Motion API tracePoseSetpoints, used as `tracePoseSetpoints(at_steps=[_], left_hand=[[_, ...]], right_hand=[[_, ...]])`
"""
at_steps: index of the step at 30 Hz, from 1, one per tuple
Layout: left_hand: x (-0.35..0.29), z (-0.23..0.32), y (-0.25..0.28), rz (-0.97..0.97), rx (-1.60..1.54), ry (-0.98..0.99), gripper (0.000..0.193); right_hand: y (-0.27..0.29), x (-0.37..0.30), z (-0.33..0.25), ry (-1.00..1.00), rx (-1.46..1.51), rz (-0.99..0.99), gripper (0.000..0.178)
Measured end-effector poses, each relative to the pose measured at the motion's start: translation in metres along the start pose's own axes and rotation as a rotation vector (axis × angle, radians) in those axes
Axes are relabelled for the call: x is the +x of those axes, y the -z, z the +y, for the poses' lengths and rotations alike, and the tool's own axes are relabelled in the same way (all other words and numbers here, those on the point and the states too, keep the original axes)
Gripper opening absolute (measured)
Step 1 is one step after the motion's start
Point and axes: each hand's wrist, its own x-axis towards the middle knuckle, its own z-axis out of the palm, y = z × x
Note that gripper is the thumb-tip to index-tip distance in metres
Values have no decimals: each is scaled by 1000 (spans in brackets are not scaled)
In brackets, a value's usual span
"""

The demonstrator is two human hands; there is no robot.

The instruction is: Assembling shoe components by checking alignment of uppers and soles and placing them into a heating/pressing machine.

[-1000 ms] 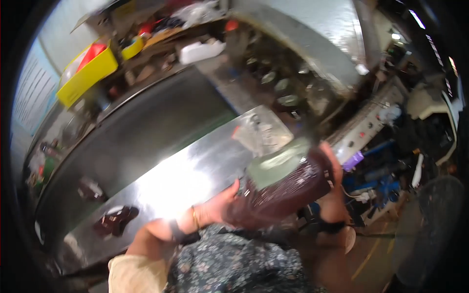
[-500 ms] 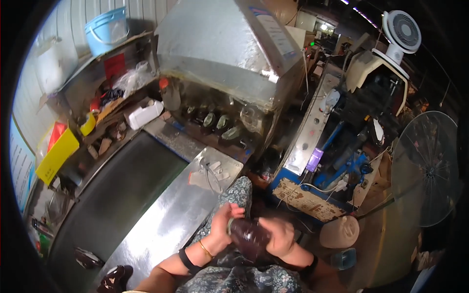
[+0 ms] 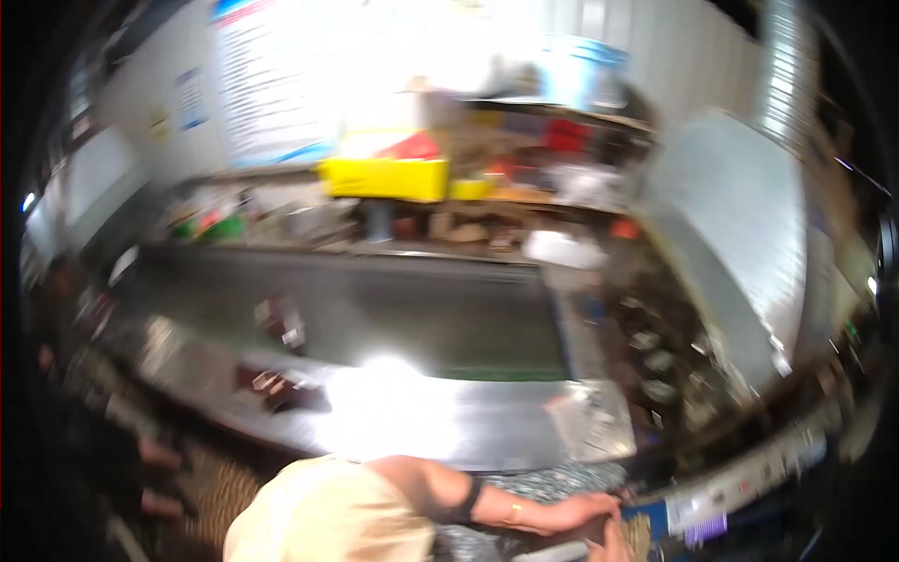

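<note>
Low at the right, my left hand point(image 3: 582, 511) reaches out close against my right hand point(image 3: 613, 545), which the lower edge partly cuts off. Both look closed around a dark brown shoe point(image 3: 566, 539), mostly hidden under the left fingers and blurred. A black band and a gold bracelet circle my left arm. Left of my arm, a glossy dark brown shoe point(image 3: 276, 387) rests on the shiny metal ledge point(image 3: 487, 421). Another glossy brown shoe point(image 3: 281, 321) lies on the dark conveyor belt point(image 3: 421, 314) behind it.
A crumpled light glove-like thing point(image 3: 585, 417) is on the ledge's right end. Beyond the belt, a shelf carries a yellow box point(image 3: 384, 178), a white jug point(image 3: 564, 248) and a light blue bucket point(image 3: 581, 70). A metal hood point(image 3: 730, 225) rises at the right above several shoe-shaped forms.
My view has swung left, so the belt now runs across the picture and the hood sits at right. My hands appear lower right, still together; the picture is smeared.
</note>
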Motion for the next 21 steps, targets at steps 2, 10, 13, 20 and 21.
tracePoseSetpoints(at_steps=[2, 10, 13, 20, 21], left_hand=[[-3, 10, -11, 68, -100, 95, 35], [-22, 7, -5, 136, 870, -632, 50], [-8, 15, 20, 82, 824, -312, 43], [6, 43, 92, 190, 267, 155, 37], [2, 33, 96, 208, 246, 216, 37]], right_hand=[[14, 11, -18, -140, 9, 105, 35], [-62, -17, 24, -625, 721, 374, 37], [-157, -78, 32, -836, 878, 681, 33], [-112, -9, 63, -916, 1158, 5, 34], [-123, -5, 59, -1155, 1570, 162, 55]])
